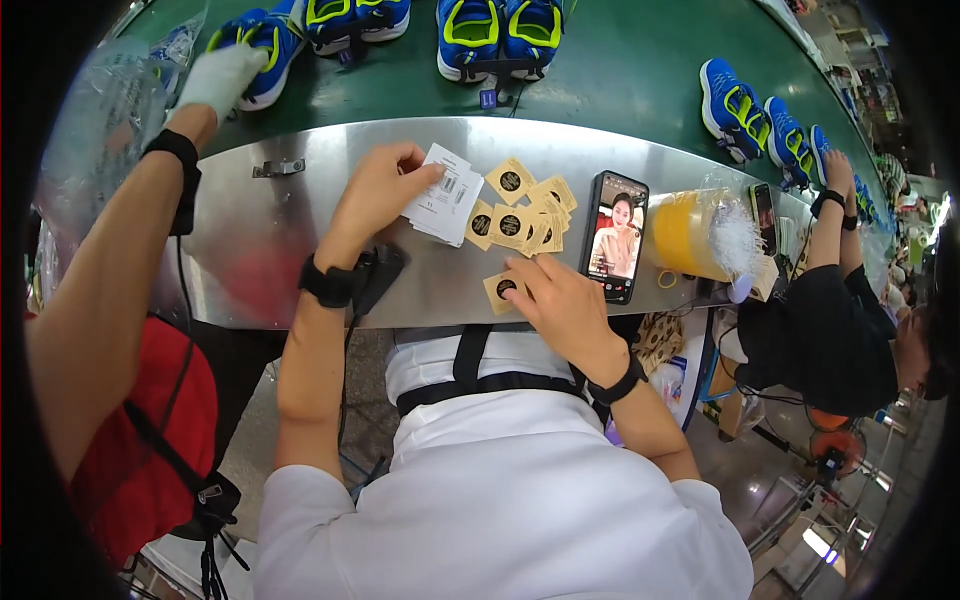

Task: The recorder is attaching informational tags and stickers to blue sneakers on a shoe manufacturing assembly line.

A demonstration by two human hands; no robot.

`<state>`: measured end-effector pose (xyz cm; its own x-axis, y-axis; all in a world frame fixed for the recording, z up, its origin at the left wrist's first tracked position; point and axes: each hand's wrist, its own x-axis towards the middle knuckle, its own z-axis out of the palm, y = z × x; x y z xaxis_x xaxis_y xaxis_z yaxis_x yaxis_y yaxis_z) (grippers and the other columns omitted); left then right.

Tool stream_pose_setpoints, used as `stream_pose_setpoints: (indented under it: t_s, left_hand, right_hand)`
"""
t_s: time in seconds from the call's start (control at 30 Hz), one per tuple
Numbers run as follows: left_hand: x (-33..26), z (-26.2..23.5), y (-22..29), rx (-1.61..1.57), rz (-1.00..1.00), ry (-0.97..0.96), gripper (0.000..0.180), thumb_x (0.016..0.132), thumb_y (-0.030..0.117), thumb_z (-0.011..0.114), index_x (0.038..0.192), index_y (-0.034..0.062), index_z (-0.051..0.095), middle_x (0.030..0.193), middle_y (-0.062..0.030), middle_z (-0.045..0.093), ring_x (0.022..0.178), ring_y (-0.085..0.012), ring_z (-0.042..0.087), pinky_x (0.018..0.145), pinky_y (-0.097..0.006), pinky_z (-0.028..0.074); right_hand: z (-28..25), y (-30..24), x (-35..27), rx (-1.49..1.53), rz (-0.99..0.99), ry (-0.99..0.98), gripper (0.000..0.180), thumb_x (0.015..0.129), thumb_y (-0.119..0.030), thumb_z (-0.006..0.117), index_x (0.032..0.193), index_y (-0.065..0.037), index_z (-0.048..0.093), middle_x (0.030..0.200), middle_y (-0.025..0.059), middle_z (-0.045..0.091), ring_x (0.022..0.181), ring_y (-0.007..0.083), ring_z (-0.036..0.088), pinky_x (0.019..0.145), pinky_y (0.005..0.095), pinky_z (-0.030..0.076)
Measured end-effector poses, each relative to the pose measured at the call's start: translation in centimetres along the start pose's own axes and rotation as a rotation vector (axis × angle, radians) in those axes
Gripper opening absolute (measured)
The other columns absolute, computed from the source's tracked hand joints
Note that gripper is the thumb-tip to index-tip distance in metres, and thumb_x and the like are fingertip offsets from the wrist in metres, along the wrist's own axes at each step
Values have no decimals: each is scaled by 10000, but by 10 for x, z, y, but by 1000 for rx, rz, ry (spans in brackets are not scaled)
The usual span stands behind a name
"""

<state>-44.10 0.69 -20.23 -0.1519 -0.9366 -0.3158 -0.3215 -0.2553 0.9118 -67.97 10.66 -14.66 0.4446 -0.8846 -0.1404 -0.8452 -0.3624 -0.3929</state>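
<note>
My left hand (378,195) is curled at the left edge of a small fanned stack of white cards (446,206) printed with barcodes, thumb and fingertips on it. Just right of the stack, several tan cards (512,226) with black round prints lie in an overlapping pile. My right hand (566,312) is nearer to me, its fingertips on a single tan card (497,292) close to the metal ledge's front edge. Its thumb is partly hidden.
A phone (614,238) playing a video lies beside a yellow tape roll (690,236) in clear plastic on the metal ledge (240,215). Blue shoes (498,38) stand on the green belt (610,75). Co-workers are on both sides; a gloved hand (222,80) touches a shoe at left.
</note>
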Motion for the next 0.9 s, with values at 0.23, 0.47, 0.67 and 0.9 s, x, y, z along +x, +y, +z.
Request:
stream_pose_setpoints:
  t_s: [0.23,0.47,0.67,0.9]
  left_hand:
    - [-3,4,-2,-5,71,11,236,832,188,631,921,-29,658,714,-77,647,663,-122,596,602,-262,465]
    - [-31,3,15,-176,138,-12,95,839,88,610,877,2,621,793,-17,611,701,-62,533,628,-224,434]
    - [-64,12,33,-411,274,-330,64,749,-24,640,795,-25,596,996,-112,586,916,-149,540,801,-279,437]
    - [-70,36,50,-600,39,-469,88,751,-52,661,836,-52,638,987,-119,631,866,-159,596,761,-267,476]
  right_hand:
    - [-4,4,-1,-31,-29,-111,405,711,-149,705,1087,-92,567,859,52,531,807,215,596,583,354,503]
    - [1,6,3,-28,26,-39,332,675,-200,726,907,-72,526,861,97,511,758,292,585,588,408,481]
    - [-16,6,4,248,72,-60,240,733,-208,707,805,-59,533,796,114,554,705,310,596,578,424,467]
    - [-46,15,14,761,163,-297,207,792,-202,657,924,-54,597,717,29,556,605,133,504,525,291,381]
